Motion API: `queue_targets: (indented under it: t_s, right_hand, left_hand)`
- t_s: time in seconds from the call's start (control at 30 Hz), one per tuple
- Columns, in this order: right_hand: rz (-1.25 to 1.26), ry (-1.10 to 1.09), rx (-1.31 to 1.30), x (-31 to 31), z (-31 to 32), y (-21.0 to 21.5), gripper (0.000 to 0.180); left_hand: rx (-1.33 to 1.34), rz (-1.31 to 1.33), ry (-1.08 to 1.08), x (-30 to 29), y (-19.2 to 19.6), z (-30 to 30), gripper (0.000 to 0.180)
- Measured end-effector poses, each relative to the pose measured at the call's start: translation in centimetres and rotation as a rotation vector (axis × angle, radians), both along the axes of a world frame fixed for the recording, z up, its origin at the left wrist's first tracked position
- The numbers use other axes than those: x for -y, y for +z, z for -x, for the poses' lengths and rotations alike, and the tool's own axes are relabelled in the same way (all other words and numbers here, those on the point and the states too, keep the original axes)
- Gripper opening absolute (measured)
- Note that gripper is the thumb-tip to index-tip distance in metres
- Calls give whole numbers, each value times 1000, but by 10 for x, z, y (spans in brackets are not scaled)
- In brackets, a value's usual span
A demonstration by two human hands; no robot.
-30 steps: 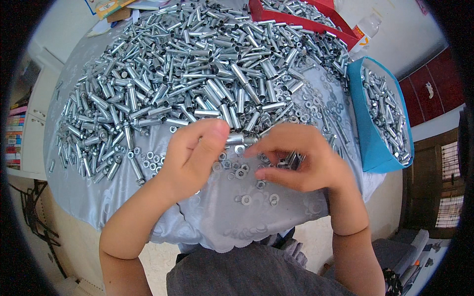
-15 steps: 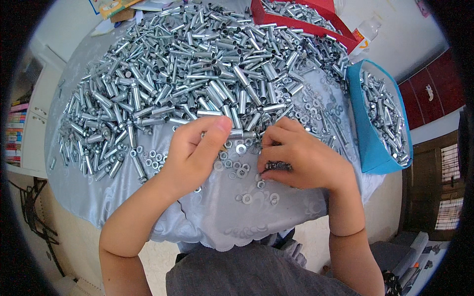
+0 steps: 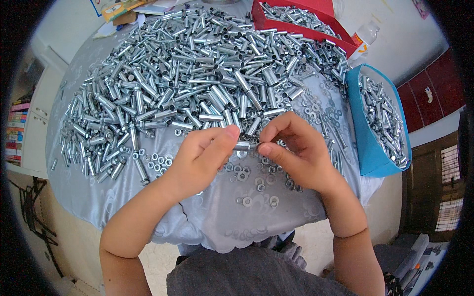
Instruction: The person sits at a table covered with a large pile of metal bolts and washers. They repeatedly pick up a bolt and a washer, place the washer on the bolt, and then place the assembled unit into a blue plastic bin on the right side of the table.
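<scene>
My left hand (image 3: pixel 205 155) is closed around a sleeve anchor (image 3: pixel 244 146), a shiny metal tube lying sideways between thumb and fingers. Thumb and forefinger of my right hand (image 3: pixel 298 150) pinch the right end of that anchor, where a small dark rim shows. Whether it is a washer or a nut at the fingertips is too small to tell. Loose washers (image 3: pixel 247 201) and nuts lie on the cloth below and between the hands. Just beyond the fingers rises a wide heap of metal sleeves and bolts (image 3: pixel 212 79).
A pale patterned tablecloth (image 3: pixel 212 222) covers the round table. On the right stands a blue fabric bin (image 3: pixel 368 153) full of assembled anchors. At the back are a red box (image 3: pixel 301 30) of metal parts and a plastic bottle (image 3: pixel 365 37). Papers (image 3: pixel 163 6) lie at the far left.
My right hand has risen from low over the loose washers to the anchor's right end and now pinches it. The left hand, still gripping the anchor, has shifted slightly right.
</scene>
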State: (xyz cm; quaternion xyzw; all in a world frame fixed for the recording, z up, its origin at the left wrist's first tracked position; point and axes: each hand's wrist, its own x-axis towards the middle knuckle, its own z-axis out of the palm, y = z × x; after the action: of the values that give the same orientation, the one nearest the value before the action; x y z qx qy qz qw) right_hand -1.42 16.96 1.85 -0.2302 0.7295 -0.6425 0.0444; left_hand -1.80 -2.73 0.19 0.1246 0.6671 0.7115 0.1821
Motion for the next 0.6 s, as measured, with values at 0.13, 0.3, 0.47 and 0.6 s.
queue_targets:
  t_s: [0.13,0.3,0.47,0.6]
  right_hand:
    - [102,44,184,-2,0,6,16]
    - [155,83,221,-3,0,8,15]
    - [-58,-2,-9,-1,-2,6,12]
    - [-198,-33,-189,2,-4,7,15]
  left_hand:
    - [75,-59,-40,-1,2,1,40]
    - [90,-112,-111,1,0,1,41]
    - [-9,-17,-53,1,0,-1,41]
    - [-32,94,-2,-4,3,-4,41]
